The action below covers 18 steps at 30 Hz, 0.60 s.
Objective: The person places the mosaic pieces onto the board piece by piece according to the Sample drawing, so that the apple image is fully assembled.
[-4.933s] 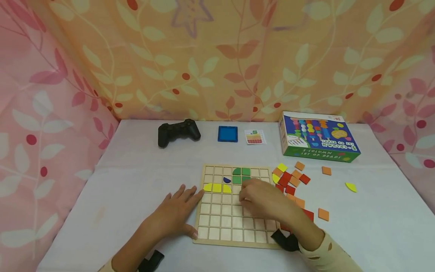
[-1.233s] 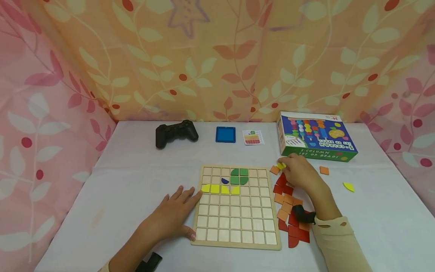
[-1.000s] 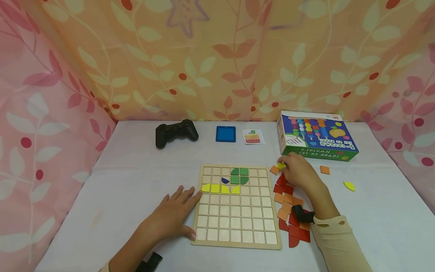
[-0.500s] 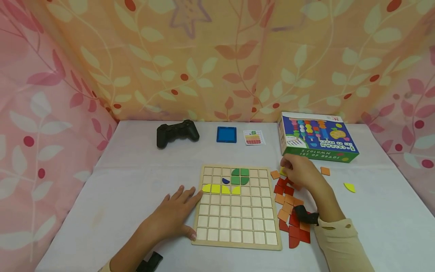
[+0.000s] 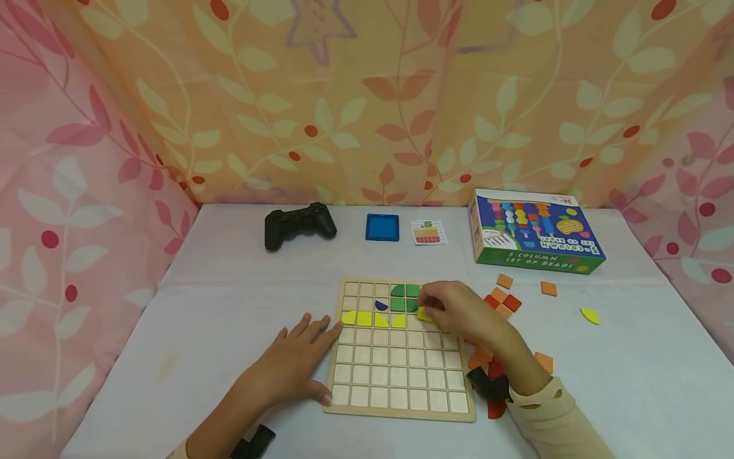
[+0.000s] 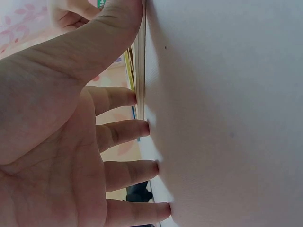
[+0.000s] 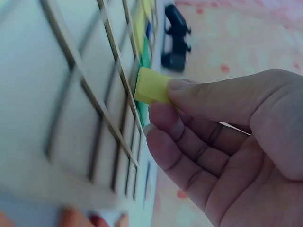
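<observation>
A wooden grid board (image 5: pixel 378 386) lies on the white-covered table. My right hand (image 5: pixel 461 315) is above its upper right part and pinches a yellow tile (image 7: pixel 154 86) between thumb and fingers. The tile is close to the cells right of the yellow row. My left hand (image 5: pixel 289 363) lies spread along the board's left edge, its thumb at the lower corner and fingertips on the tablecloth. In the grid are several green tiles (image 5: pixel 397 304), a row with several yellow tiles (image 5: pixel 364 319) and a small dark blue piece (image 5: pixel 381 305).
Loose orange and red tiles (image 5: pixel 512 302) lie right of the board, partly under my right forearm. A yellow quarter piece (image 5: pixel 590 315) lies further right. Behind stand a game controller (image 5: pixel 301 224), a blue square tray (image 5: pixel 382 227), a pattern card (image 5: pixel 428 233) and a colourful box (image 5: pixel 539 233).
My right hand picked up the yellow tile near the box and carried it left over the board. Since the oldest frame, another yellow piece has joined the row. My left hand stays put.
</observation>
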Available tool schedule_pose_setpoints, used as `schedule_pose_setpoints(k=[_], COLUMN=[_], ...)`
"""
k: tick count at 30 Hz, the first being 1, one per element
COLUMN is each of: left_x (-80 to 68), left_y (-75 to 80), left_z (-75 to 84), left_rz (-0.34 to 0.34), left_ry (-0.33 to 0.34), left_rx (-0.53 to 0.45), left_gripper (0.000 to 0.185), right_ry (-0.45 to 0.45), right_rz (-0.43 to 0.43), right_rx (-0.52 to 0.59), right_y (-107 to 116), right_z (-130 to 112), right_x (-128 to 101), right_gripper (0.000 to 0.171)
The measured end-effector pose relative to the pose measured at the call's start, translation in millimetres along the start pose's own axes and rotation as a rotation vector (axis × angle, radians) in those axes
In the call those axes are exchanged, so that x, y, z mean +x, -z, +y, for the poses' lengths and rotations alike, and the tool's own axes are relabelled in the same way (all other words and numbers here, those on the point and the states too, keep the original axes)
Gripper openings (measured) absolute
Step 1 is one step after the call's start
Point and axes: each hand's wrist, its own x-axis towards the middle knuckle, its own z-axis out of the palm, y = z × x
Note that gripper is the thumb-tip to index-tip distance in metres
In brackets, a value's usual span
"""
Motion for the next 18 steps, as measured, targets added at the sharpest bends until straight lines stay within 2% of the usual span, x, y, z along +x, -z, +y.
schedule_pose_setpoints(k=[4, 11, 14, 18], left_x=[-0.2, -1.4, -0.9, 0.0], left_y=[0.7, 2.9, 3.2, 2.7], left_z=[0.1, 2.3, 2.4, 1.5], left_rz=[-0.002, -0.011, -0.013, -0.017], left_ry=[-0.002, 0.002, 0.004, 0.012], left_rx=[-0.004, -0.010, -0.010, -0.001], left_gripper=[0.116, 0.116, 0.116, 0.117], right_ry=[0.048, 0.028, 0.023, -0.032], right_rz=[0.003, 0.018, 0.017, 0.042], right_rx=[-0.043, -0.091, -0.107, -0.110], right_y=[-14, -25, -25, -13], right_z=[-6, -12, -12, -3], right_x=[3, 3, 0, -12], right_gripper=[0.010, 0.017, 0.016, 0.011])
